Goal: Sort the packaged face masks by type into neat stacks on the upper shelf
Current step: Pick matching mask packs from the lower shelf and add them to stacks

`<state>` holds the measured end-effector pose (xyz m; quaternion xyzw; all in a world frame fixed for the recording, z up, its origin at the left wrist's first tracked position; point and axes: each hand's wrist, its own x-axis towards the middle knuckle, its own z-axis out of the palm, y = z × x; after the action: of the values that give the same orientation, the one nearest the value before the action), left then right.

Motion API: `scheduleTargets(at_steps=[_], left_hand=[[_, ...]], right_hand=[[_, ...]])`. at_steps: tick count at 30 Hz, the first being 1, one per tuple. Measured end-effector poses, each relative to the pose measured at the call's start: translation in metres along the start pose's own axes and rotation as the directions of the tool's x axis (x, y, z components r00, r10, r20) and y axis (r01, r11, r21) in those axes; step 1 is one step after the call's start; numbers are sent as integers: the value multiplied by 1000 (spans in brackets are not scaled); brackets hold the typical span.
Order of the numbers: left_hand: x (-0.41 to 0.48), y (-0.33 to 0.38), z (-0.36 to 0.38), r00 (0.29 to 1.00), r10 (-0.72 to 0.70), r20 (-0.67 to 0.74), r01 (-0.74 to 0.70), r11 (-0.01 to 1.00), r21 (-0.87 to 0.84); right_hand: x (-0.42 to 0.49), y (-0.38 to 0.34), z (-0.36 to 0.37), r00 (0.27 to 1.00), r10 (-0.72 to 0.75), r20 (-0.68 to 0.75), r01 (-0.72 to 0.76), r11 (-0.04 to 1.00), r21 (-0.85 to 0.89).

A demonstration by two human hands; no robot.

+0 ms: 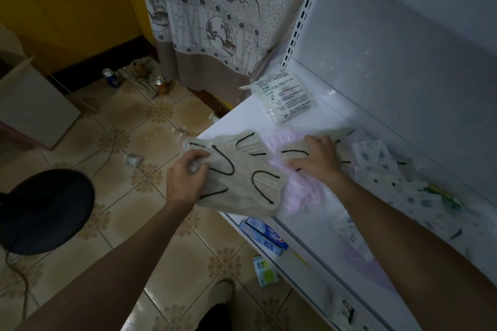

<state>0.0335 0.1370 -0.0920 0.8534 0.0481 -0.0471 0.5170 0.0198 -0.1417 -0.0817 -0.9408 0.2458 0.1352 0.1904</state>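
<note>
My left hand (188, 176) grips the left end of a bundle of beige masks with black ear loops (242, 183), held over the front edge of the white upper shelf (236, 118). My right hand (318, 160) lies flat, fingers spread, on another beige mask pack (333, 134) on the shelf. Pink mask packs (298, 196) lie under and between the beige ones. A white pack with green print (286, 95) rests alone at the shelf's far left. Blue-patterned white mask packs (376, 161) are strewn to the right.
The white back panel (403, 62) rises behind the shelf. Toothpaste boxes (266, 235) sit on the lower shelf. A black round stool (43, 209) stands on the tiled floor at left, with cans (110, 78) and litter near a patterned curtain (215, 21).
</note>
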Motion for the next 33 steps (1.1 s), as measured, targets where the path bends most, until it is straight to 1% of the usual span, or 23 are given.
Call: scheduleTargets(at_steps=[2,4,6,8,11,13,15,18,20,21,23,24,26,27,28,29,31,32,33], left_hand=[[2,5,2,1000,2,2,-2,1000,-9],[2,10,6,998,4,64,-3,1000,-19],[-2,11,11,988,-17,152,16,1000,3],[-7,8,13,979,-49,200,43,999,30],[-11,0,12,977,-20,212,1,996,89],[-12,-3,10,978,17,210,-39,994,99],[-11,-2,9,981,19,193,-39,994,100],[-10,0,9,986,13,166,-29,995,92],[-11,2,10,986,-10,165,0,998,57],[-12,4,12,985,-29,168,23,999,40],[-15,11,20,984,-78,162,78,997,5],[-16,15,23,982,-108,158,116,993,-39],[-19,22,30,969,-162,185,191,970,-150],[-19,24,32,962,-181,206,219,960,-177],[-18,25,33,957,-190,220,231,956,-182],[-17,25,33,956,-192,222,233,956,-178],[-15,24,30,958,-197,209,231,961,-154],[-14,23,29,959,-202,200,230,965,-127],[-14,22,27,959,-202,199,223,971,-86]], right_hand=[[1,4,0,999,3,-43,-2,1000,16],[2,14,0,992,43,-119,-44,999,-4],[1,25,1,993,77,-92,-84,993,-80],[-1,32,4,994,80,-68,-88,987,-133],[1,32,9,991,75,-115,-89,989,-116],[2,29,10,984,80,-162,-95,992,-84],[4,27,10,977,81,-195,-91,995,-45],[6,22,1,968,37,-247,-21,998,67],[3,10,-6,956,-30,-291,78,985,152],[0,2,-6,951,-84,-296,135,978,158],[-14,-20,-1,943,-205,-261,240,964,113],[-24,-32,6,945,-253,-207,273,959,77],[-44,-57,22,946,-320,-45,319,947,-19],[-51,-64,29,943,-331,28,332,940,-74],[-57,-68,33,936,-348,56,352,927,-130],[-59,-66,33,923,-383,34,382,907,-175],[-51,-51,27,868,-477,-133,442,868,-227],[-43,-39,21,859,-471,-202,424,875,-235],[-32,-23,17,869,-421,-261,369,902,-226]])
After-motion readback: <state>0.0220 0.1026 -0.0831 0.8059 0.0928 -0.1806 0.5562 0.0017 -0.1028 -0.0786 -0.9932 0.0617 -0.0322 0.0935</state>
